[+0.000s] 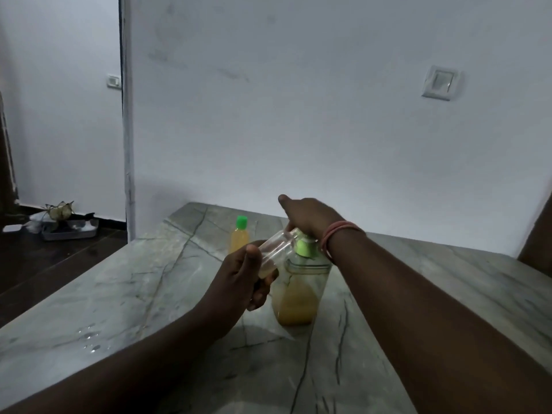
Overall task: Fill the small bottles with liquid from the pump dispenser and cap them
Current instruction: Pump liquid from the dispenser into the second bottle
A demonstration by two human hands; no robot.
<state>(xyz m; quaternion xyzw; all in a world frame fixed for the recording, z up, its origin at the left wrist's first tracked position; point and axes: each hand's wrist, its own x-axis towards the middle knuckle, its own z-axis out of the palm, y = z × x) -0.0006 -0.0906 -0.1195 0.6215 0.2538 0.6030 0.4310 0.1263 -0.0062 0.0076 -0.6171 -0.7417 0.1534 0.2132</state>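
Observation:
My left hand (248, 279) grips a small clear bottle (276, 249), tilted with its mouth up against the pump's spout; a little yellow liquid lies at its bottom. My right hand (310, 218) rests on top of the green pump head (303, 248) of the dispenser (298, 294), a clear jar holding yellow liquid in its lower half. The palm hides the pump's top. Behind them a small bottle (239, 239) full of yellow liquid stands upright with a green cap on.
Everything stands on a grey marble table (119, 294) against a white wall. Drops of liquid (89, 339) lie on the table at the left. A metal tray (70, 230) with items sits on the dark floor at far left.

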